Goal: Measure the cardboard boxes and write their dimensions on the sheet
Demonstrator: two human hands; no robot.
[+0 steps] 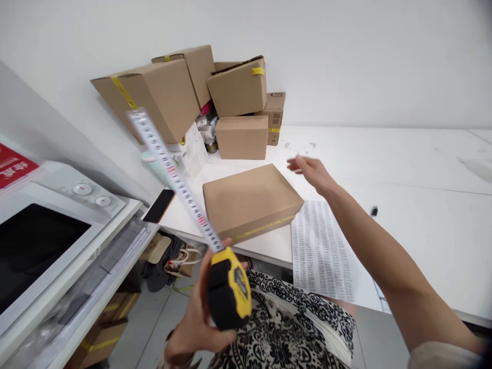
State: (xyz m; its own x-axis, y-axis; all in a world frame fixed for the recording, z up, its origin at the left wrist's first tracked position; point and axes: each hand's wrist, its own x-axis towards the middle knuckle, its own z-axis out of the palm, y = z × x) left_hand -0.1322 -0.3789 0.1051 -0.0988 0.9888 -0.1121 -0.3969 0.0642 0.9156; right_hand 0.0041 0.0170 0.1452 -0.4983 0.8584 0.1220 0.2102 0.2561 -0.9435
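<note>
My left hand (200, 318) is wrapped round a yellow and black tape measure (229, 289) at the lower middle. Its white blade (172, 177) sticks out up and to the left, over the table edge and past the cardboard box. That closed box (251, 197) lies flat on the white table with yellow tape along its near side. To the right of the box, my right hand (312, 171) hovers over the table with fingers extended and nothing held. Under my right forearm lies a sheet of printed paper (321, 251), reaching over the front edge.
Several cardboard boxes (238, 92) are stacked against the wall at the back left. A phone (159, 206) rests at the table's left corner. On the left a white microwave (49, 220) stands on a shelf. A small black object (374, 210) lies at right.
</note>
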